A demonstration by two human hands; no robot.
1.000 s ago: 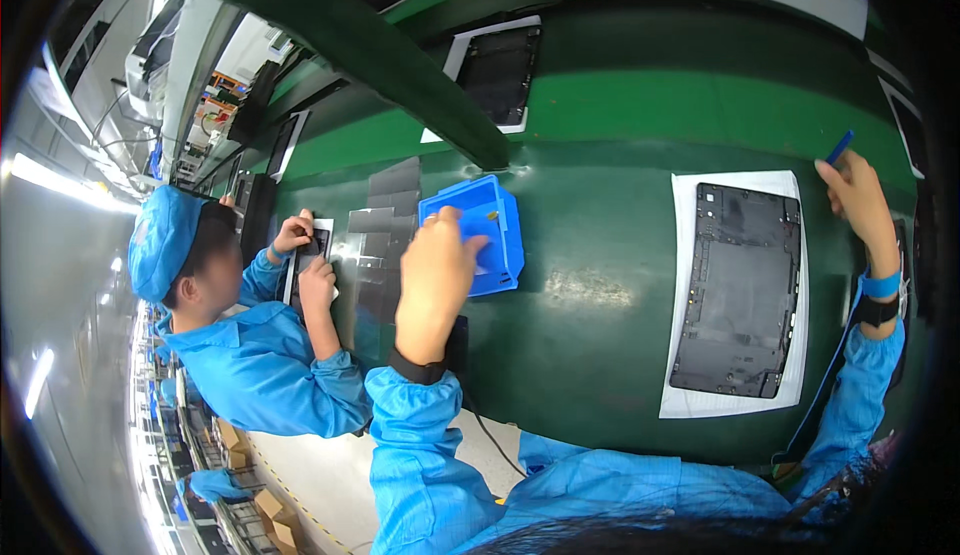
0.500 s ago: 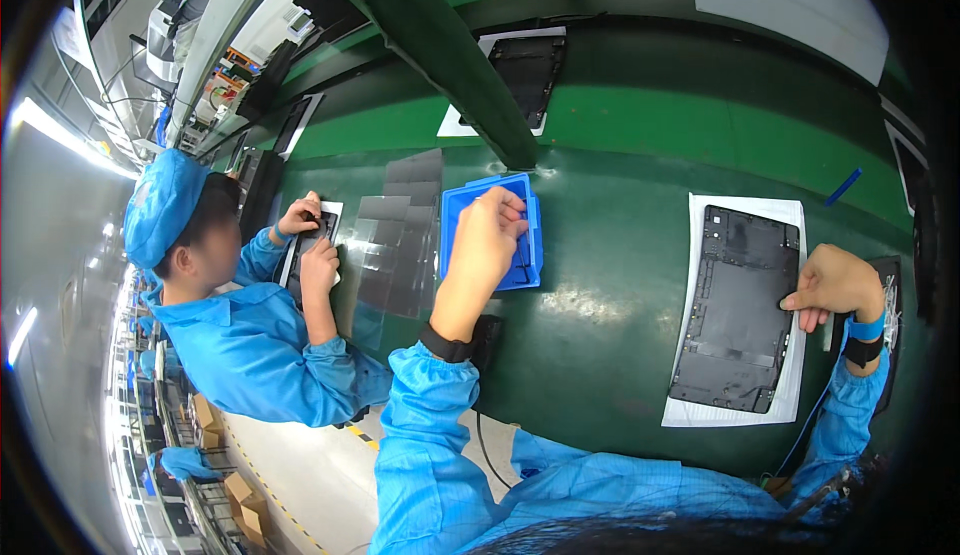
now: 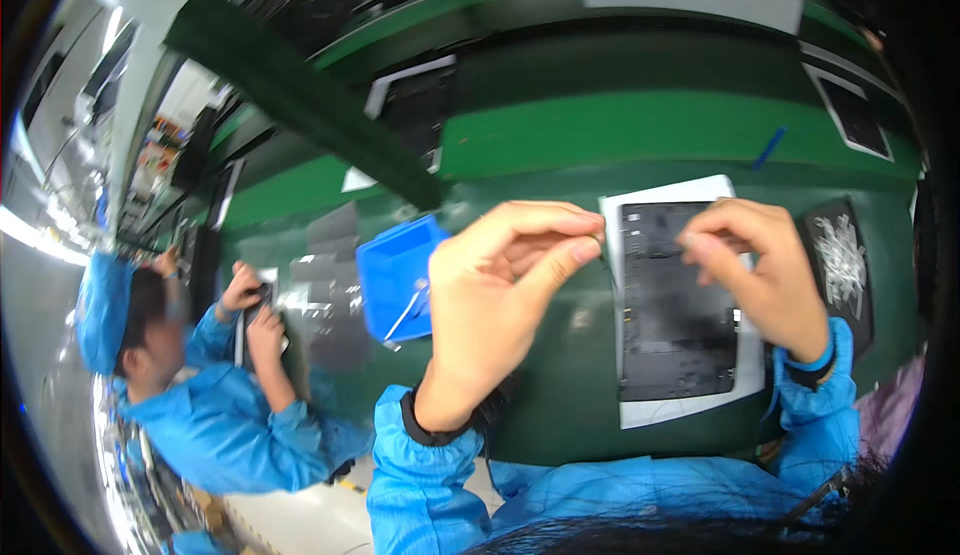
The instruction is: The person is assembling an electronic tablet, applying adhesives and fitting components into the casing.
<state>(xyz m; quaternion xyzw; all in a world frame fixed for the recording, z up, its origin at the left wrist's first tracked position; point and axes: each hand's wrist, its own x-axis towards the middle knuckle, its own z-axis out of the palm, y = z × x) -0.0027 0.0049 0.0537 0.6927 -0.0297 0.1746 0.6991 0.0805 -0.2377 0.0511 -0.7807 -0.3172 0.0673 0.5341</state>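
Observation:
My left hand (image 3: 505, 300) is raised between the blue bin and the black tablet-like back housing (image 3: 675, 340). Thumb and fingertips are pinched together by the housing's left edge; a thin dark sliver may show at the tips, too small to name. Over the housing's upper right part hovers my right hand (image 3: 765, 270), fingers curled and thumb close to the forefinger; blur hides what they hold, if anything. The housing lies flat on a white sheet (image 3: 640, 415). To the left, the blue bin (image 3: 375, 265) contains a pale thin strip (image 3: 407, 313).
A black tray (image 3: 855, 335) with a heap of small white pieces (image 3: 840, 260) sits at the right. Dark film sheets (image 3: 335, 290) lie left of the bin, beside a co-worker (image 3: 230, 405) in blue. A green post (image 3: 300, 95) slants across; a blue stick (image 3: 769, 148) lies farther back.
My left hand has come out of the blue bin and moved right to the housing. My right hand has left the housing's right edge and lifted over it. The whole view has shifted.

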